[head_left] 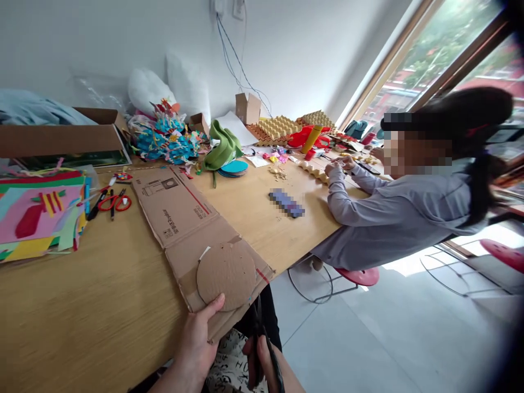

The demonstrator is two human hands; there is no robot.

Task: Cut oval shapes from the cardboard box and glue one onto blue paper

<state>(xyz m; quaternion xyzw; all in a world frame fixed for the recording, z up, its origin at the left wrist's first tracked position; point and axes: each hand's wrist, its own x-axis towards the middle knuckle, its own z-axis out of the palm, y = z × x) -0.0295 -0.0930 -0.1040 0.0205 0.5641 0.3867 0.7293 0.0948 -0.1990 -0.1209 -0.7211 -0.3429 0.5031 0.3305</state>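
Note:
A long flattened piece of cardboard [192,224] lies on the table and reaches over its front edge. On its near end rests a round cardboard disc [227,275]. My left hand [200,335] grips the near end, with the thumb on top at the disc's lower edge and the fingers hidden beneath. My right hand [266,363] is closed around the handles of black scissors [257,322], just right of my left hand. The scissors point up at the cardboard's near right edge; whether the blades touch it I cannot tell.
Red-handled scissors [115,203] and coloured sheets [41,213] lie at the left. Behind are a cardboard box [61,139], green felt [223,147] and blue discs [232,168]. A phone [287,203] lies mid-table. At the right, a person [380,218] sits working with both hands.

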